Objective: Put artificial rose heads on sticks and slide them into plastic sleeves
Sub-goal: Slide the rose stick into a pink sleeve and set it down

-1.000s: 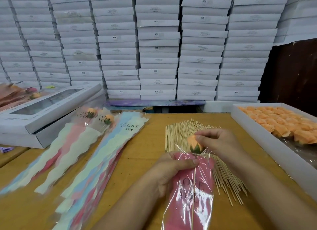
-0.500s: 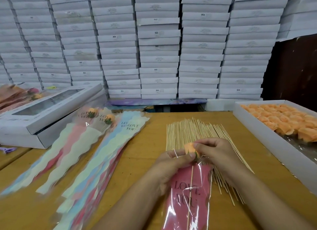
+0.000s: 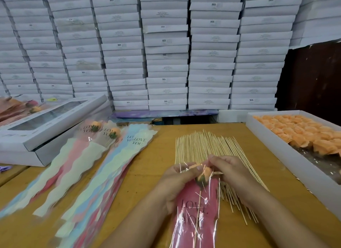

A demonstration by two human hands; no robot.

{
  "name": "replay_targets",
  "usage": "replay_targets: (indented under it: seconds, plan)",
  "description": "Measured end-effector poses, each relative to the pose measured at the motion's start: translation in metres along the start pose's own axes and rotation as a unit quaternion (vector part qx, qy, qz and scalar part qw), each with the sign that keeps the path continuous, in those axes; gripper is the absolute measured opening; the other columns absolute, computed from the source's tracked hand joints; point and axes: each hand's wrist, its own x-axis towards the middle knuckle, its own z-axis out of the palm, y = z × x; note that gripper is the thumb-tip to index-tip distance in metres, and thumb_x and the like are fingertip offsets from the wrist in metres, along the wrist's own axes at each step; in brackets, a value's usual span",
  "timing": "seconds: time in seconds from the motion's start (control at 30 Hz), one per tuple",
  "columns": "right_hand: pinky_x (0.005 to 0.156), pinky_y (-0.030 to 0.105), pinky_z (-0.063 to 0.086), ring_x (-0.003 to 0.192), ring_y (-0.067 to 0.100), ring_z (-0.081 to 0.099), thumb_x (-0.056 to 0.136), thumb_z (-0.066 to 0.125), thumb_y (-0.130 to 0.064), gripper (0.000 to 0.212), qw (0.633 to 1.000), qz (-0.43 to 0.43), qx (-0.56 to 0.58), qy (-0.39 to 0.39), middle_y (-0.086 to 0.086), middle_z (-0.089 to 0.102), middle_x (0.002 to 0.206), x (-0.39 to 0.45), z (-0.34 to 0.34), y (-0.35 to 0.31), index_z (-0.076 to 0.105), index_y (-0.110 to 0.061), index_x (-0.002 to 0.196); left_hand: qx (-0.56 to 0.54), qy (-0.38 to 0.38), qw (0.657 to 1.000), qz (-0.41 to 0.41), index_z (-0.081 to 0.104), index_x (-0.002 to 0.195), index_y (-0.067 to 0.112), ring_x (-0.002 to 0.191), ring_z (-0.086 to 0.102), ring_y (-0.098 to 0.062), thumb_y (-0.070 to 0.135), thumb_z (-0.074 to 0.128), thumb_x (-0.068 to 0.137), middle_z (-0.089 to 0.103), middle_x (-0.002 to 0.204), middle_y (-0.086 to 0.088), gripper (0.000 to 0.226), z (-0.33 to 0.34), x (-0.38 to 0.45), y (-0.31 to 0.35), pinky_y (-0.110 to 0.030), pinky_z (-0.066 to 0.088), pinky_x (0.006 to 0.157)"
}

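I see my left hand [image 3: 177, 181] curled around the top of the pink plastic sleeve [image 3: 198, 214], fingers [image 3: 186, 171] and thumb bent together and pinching the clear film beside the rose head [image 3: 203, 174]. My right hand [image 3: 227, 169] pinches the film's other side, its fingers [image 3: 212, 160] bent close at the sleeve mouth, touching the crinkled plastic just above the bloom. The rose head is soft, peach, with a green calyx, and sits on a thin wooden stick [image 3: 198, 210] running down inside the sleeve, which is glossy, clear over a matte pink panel printed "LOVE YOU". All this is held over the bench [image 3: 147, 174] near its front edge, partly over a flat fan of pale bamboo sticks [image 3: 201, 144]. By the right edge, a white tray [image 3: 273, 142] holds more ruffled peach rose heads [image 3: 302, 129]. Toward the left edge lie wavy pastel sleeves [image 3: 96, 174], two already filled.
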Motion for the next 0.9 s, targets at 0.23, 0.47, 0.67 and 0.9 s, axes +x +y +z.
replay_targets:
  seconds: [0.23, 0.47, 0.67, 0.9]
  plan:
    - [0.081, 0.034, 0.054, 0.081, 0.021, 0.073, 0.098, 0.054, -0.039, 0.037, 1.000, 0.017, -0.015, -0.010, -0.001, 0.078, 0.087, -0.003, 0.002, 0.000, 0.078, -0.016, 0.081, 0.019, 0.013, 1.000, -0.010, 0.069, 0.113, -0.001, 0.062, 0.069, -0.022, 0.028, 0.067, 0.092, 0.075, 0.086, -0.016, 0.035, 0.001, -0.001, 0.003, -0.031, 0.058, 0.057]
    - [0.086, 0.020, 0.045, 0.095, -0.006, 0.067, 0.087, 0.060, -0.050, 0.039, 0.992, 0.034, -0.059, -0.109, -0.025, 0.072, 0.111, -0.009, 0.005, -0.003, 0.080, -0.018, 0.098, 0.052, 0.018, 0.998, 0.020, 0.073, 0.111, 0.006, 0.090, 0.075, -0.021, 0.032, 0.060, 0.097, 0.078, 0.098, -0.012, 0.032, 0.001, -0.003, 0.002, -0.029, 0.059, 0.073]
    - [0.083, 0.015, 0.050, 0.098, -0.012, 0.064, 0.098, 0.056, -0.036, 0.030, 0.994, -0.019, -0.075, -0.083, -0.023, 0.071, 0.109, -0.009, -0.001, -0.007, 0.080, -0.028, 0.082, 0.019, -0.004, 1.000, 0.013, 0.073, 0.110, 0.005, 0.069, 0.074, -0.022, 0.030, 0.062, 0.096, 0.077, 0.092, -0.016, 0.031, 0.005, -0.006, 0.005, -0.027, 0.057, 0.058]
    - [0.092, 0.021, 0.041, 0.098, -0.008, 0.065, 0.094, 0.058, -0.045, 0.036, 0.983, -0.011, -0.079, -0.166, -0.023, 0.072, 0.103, -0.012, 0.004, -0.005, 0.079, -0.020, 0.079, 0.009, 0.006, 1.000, 0.027, 0.075, 0.107, 0.011, 0.086, 0.075, -0.025, 0.032, 0.063, 0.095, 0.077, 0.102, -0.015, 0.027, 0.004, -0.003, 0.002, -0.031, 0.059, 0.070]
